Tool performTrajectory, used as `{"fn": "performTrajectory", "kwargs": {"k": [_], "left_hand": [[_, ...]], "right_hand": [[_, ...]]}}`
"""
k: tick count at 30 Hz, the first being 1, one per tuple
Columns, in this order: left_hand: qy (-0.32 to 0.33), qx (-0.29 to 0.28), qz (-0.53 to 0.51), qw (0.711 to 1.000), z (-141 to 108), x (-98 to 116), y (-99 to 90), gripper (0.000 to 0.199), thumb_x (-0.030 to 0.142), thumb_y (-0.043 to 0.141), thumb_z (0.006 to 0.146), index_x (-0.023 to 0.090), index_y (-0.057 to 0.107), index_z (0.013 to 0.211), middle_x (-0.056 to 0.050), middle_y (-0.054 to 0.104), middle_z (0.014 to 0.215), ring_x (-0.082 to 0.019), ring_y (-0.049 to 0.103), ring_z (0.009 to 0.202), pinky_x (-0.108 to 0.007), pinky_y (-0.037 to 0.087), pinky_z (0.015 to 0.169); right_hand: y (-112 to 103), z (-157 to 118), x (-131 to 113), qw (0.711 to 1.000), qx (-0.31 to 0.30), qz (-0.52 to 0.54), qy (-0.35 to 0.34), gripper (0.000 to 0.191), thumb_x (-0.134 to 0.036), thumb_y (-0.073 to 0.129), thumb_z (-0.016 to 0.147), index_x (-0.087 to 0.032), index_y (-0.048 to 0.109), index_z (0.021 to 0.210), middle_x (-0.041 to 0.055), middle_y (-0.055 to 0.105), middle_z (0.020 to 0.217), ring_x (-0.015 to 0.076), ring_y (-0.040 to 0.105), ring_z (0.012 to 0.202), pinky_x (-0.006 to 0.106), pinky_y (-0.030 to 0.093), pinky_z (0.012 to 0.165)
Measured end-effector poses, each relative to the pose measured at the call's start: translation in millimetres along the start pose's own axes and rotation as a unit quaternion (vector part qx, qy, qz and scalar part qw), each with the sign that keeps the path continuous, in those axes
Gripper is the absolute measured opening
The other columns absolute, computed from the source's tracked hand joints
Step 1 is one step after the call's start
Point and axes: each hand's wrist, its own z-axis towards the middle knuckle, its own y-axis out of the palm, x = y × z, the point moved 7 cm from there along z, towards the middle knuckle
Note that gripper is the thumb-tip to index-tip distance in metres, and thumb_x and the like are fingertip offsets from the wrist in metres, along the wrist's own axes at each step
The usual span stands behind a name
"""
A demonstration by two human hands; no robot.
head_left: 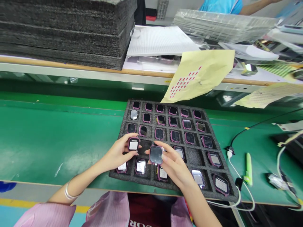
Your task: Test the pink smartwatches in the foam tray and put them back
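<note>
In my left hand (121,151) is a purple-framed smartwatch body (133,144), gripped between thumb and fingers, its screen lit with white text. My right hand (171,160) holds a second smartwatch body (156,154) with a dark, glossy screen, the thumb on its edge. Both hands are over a black foam tray (194,156) divided into square pockets. Most pockets hold similar purple watches; those in the back rows mainly have dark screens, such as the watch (175,136). Nearer rows include lit ones, such as the watch (140,166). Some pockets beneath my hands are partly hidden.
Black foam sheets (71,34) are stacked on the shelf at upper left. Papers (161,39) and clear plastic trays (220,25) lie beside them. A yellow sheet (201,74) hangs over the shelf edge. Right of the tray are a white cable (234,168) and a green tool (248,168). A co-worker's arm (257,7) shows behind.
</note>
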Motion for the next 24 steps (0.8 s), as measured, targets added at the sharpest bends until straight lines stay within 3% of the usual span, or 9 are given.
{"fn": "performTrajectory", "kwargs": {"k": [3,6,9,12,15,17,20,24], "left_hand": [[0.024,0.029,0.173,0.984,4.2,2.2,-17.5,0.045,0.024,0.063,0.081,0.024,0.051,0.125,-0.009,0.059,0.117,-0.023,0.062,0.097,-0.039,0.054,0.084],[0.060,-0.005,0.321,0.945,6.5,6.2,-25.7,0.046,0.029,0.068,0.078,0.024,0.056,0.122,-0.009,0.061,0.115,-0.026,0.058,0.099,-0.044,0.050,0.088],[0.083,-0.064,0.387,0.916,6.9,9.5,-25.7,0.051,0.034,0.071,0.075,0.023,0.056,0.122,-0.010,0.058,0.119,-0.029,0.051,0.112,-0.047,0.043,0.097],[0.084,-0.023,0.428,0.899,15.7,15.4,-29.7,0.052,0.044,0.068,0.078,0.021,0.055,0.123,-0.012,0.056,0.121,-0.031,0.049,0.113,-0.047,0.042,0.097],[0.043,0.091,0.439,0.893,35.8,15.4,-37.5,0.032,0.040,0.059,0.085,0.015,0.062,0.105,-0.015,0.061,0.104,-0.033,0.051,0.106,-0.048,0.039,0.096],[0.021,0.133,0.425,0.895,51.2,10.8,-38.4,0.022,0.033,0.055,0.088,0.013,0.062,0.093,-0.016,0.062,0.094,-0.034,0.052,0.105,-0.048,0.039,0.094],[0.013,0.153,0.384,0.910,69.0,4.3,-40.5,0.013,0.027,0.059,0.084,0.014,0.060,0.085,-0.012,0.061,0.083,-0.033,0.055,0.100,-0.044,0.041,0.090],[-0.005,0.126,0.275,0.953,75.2,-1.3,-47.4,0.024,0.037,0.071,0.074,0.016,0.059,0.077,-0.005,0.059,0.072,-0.026,0.061,0.077,-0.037,0.046,0.076]], "right_hand": [[-2.0,-1.3,1.8,1.000,-0.001,-0.009,0.007,0.046,-0.036,0.069,0.082,-0.023,0.056,0.124,0.0123,0.072,0.104,0.0234,0.068,0.087,0.041,0.049,0.082],[-4.9,-3.7,1.8,1.000,0.012,-0.025,0.011,0.053,-0.041,0.069,0.082,-0.023,0.053,0.129,0.0123,0.072,0.102,0.0230,0.067,0.085,0.039,0.048,0.080],[-6.4,-5.6,0.3,0.999,0.017,-0.029,0.008,0.055,-0.041,0.071,0.080,-0.023,0.054,0.129,0.0117,0.072,0.100,0.0246,0.066,0.090,0.041,0.048,0.082],[-7.9,-5.7,-1.8,0.999,0.021,-0.031,0.002,0.053,-0.039,0.071,0.079,-0.023,0.057,0.126,0.0109,0.072,0.097,0.0257,0.066,0.092,0.041,0.048,0.083],[-6.5,-3.9,-3.6,1.000,0.009,-0.019,-0.008,0.051,-0.037,0.073,0.077,-0.023,0.059,0.124,0.0090,0.072,0.094,0.0239,0.065,0.090,0.038,0.048,0.082],[-4.3,-2.7,-4.2,1.000,-0.002,-0.004,-0.013,0.048,-0.036,0.073,0.077,-0.023,0.062,0.122,0.0084,0.072,0.092,0.0222,0.065,0.088,0.036,0.049,0.080],[-1.7,-1.6,-3.8,1.000,-0.009,0.021,-0.012,0.041,-0.034,0.071,0.079,-0.021,0.064,0.118,0.0091,0.072,0.093,0.0209,0.065,0.088,0.033,0.049,0.078],[-0.5,-1.0,-2.8,0.999,-0.009,0.040,-0.005,0.041,-0.035,0.072,0.078,-0.020,0.065,0.116,0.0094,0.072,0.091,0.0213,0.065,0.085,0.035,0.049,0.077]]}}
